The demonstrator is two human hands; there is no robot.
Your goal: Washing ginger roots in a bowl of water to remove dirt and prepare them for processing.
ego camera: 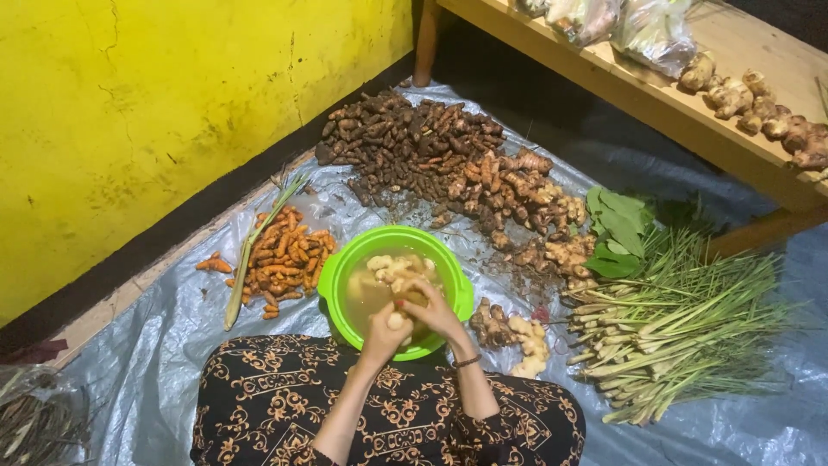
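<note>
Both hands work over the green basin [341, 274] of cloudy water, set on grey sheeting [155, 345]. The left hand [385, 332] is closed around a pale ginger piece [396, 321]; the right hand [429, 309] cups it too. Orange turmeric [285, 259] lies just left.

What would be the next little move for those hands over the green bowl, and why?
Probably to keep rubbing the pale root held between the left hand and right hand, then dip it in the cloudy water of the bowl. Both hands close on it just above the water, more pale pieces float there, and a small pile of roots lies beside the bowl.
</note>
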